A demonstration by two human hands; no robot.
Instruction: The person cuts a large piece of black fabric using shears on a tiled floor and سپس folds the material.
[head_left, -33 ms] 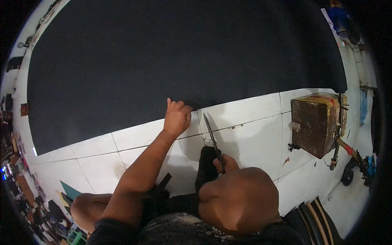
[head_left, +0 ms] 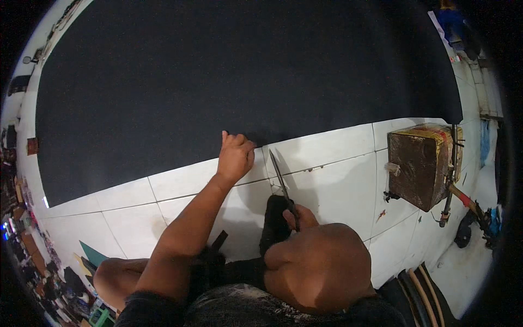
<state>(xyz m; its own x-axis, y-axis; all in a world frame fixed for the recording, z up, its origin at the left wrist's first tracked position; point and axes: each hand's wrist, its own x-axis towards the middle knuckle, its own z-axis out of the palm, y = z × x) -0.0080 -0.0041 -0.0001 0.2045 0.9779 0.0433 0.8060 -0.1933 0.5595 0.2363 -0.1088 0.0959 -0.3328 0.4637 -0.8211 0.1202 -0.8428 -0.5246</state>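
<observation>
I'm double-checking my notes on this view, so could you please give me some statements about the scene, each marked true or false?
1. The left hand is at the near edge of the black sheet. True.
2. The right hand is empty. False: it holds a long-bladed tool.
3. The tool's tip points toward the sheet. True.
4. The brown box stands left of both hands. False: it stands to their right.
5. The floor tiles are white. True.

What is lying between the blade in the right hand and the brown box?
The head view shows white floor tiles with a few small dark specks between the blade and the box.
</observation>
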